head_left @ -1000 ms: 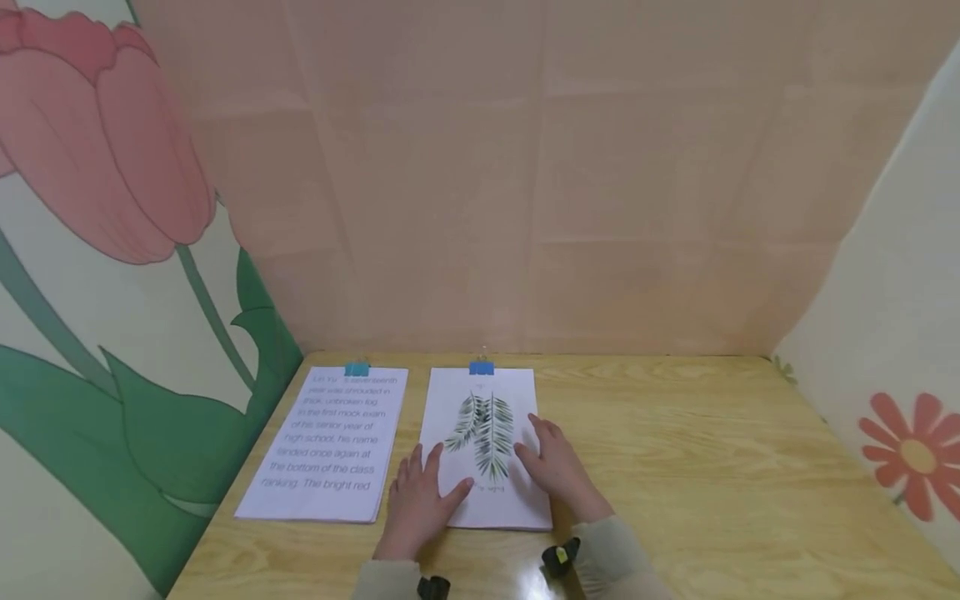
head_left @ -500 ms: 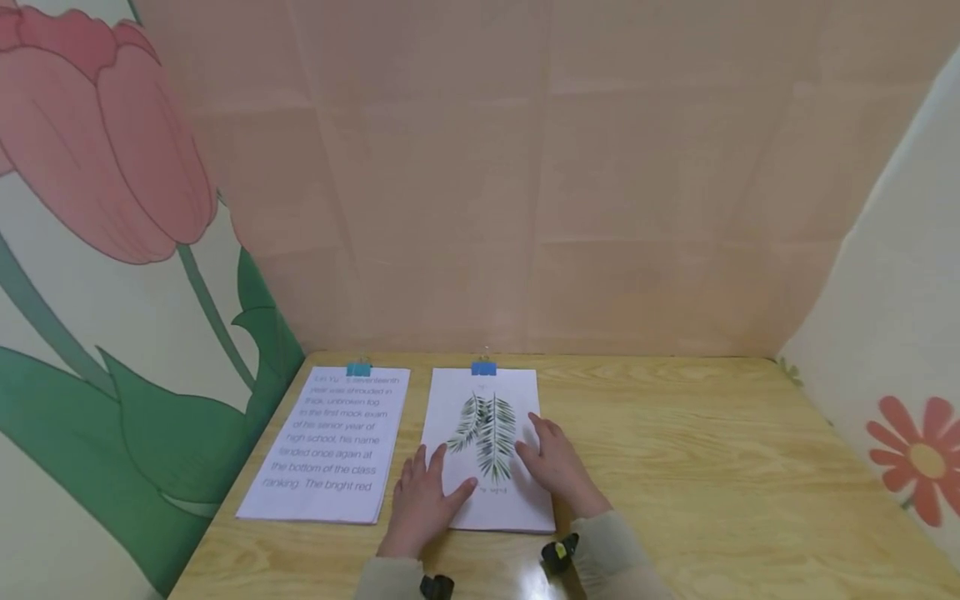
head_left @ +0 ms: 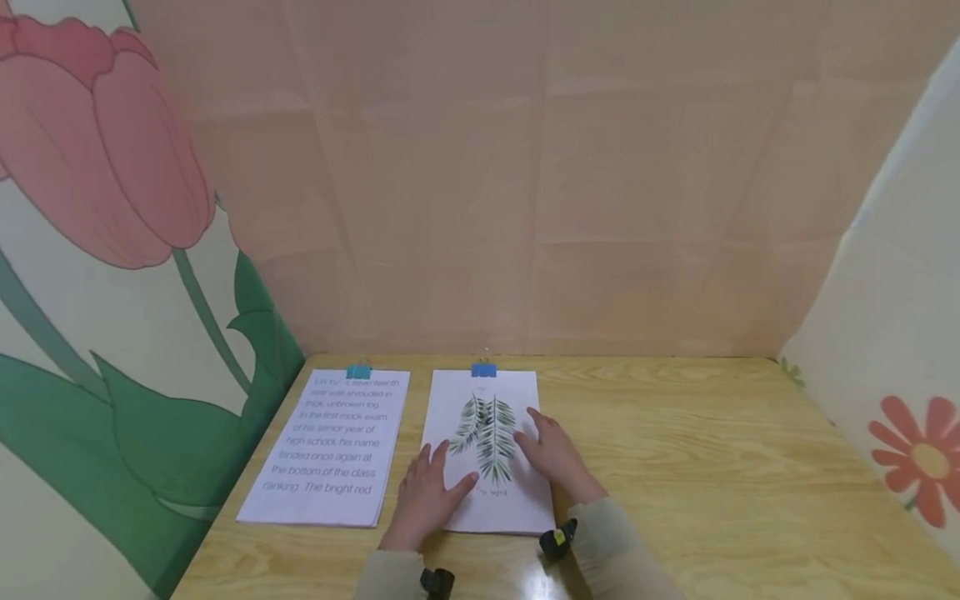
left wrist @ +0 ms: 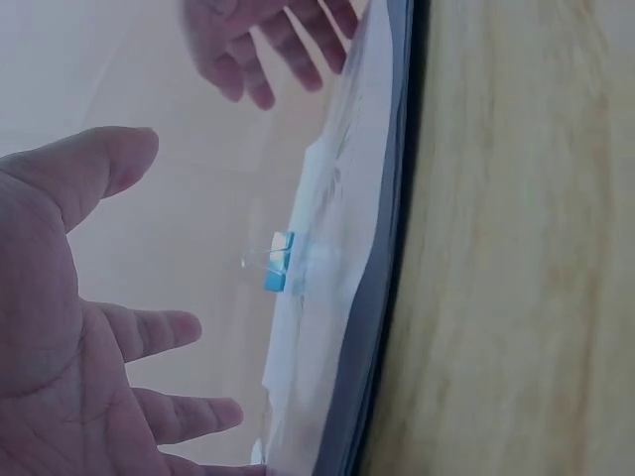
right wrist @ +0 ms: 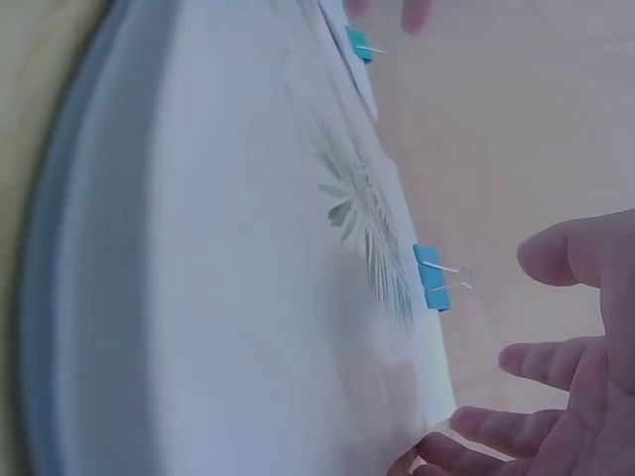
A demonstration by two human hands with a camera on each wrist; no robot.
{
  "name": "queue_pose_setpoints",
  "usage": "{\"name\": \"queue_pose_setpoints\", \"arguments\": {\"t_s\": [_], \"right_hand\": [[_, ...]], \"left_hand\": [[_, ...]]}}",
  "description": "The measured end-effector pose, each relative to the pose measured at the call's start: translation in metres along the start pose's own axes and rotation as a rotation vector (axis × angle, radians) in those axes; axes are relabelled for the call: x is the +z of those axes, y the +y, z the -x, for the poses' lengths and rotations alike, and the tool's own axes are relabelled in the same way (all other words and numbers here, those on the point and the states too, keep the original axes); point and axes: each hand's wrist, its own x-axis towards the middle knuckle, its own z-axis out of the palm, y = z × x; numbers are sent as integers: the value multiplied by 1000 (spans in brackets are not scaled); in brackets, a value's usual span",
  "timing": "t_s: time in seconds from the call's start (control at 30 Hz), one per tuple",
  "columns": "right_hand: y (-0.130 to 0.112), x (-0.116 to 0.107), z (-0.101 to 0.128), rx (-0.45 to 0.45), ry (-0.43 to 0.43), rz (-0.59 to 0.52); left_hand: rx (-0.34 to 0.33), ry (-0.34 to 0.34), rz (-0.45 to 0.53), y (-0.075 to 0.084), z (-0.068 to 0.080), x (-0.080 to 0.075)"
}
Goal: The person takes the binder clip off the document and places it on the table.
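A stack of white paper (head_left: 517, 508) with a printed pair of green fern-like leaves lies flat on the table, held at its top edge by a blue binder clip (head_left: 483, 370). My left hand (head_left: 426, 498) is over its lower left side, fingers spread and thumb pointing inward. Across from it, my right hand (head_left: 557, 454) is at the right edge, its fingers also extended. Both wrist views show the palms holding nothing. In the right wrist view the lower fingers (right wrist: 506, 428) come close to the paper's edge; whether they touch it I cannot tell.
To the left lies a second stack of paper (head_left: 315, 500) with large printed text, under a teal binder clip (head_left: 358, 372). The wooden table (head_left: 712, 483) extends to the right. A pinkish cloth (head_left: 525, 183) hangs behind, and flower-painted walls (head_left: 911, 333) flank the table.
Both hands have shifted very slightly toward the back of the table, with fingers still spread. The two paper stacks stay in place; the head view has tilted a little.
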Motion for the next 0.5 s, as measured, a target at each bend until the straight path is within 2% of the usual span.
{"name": "queue_pose_setpoints", "arguments": {"t_s": [0.3,0.5], "right_hand": [[-1,-4,-18,42,-11,-55],[0,-5,-25,39,-19,-61]], "left_hand": [[-41,15,64,1,-10,-4],[-34,5,108,3,-18,-8]]}}
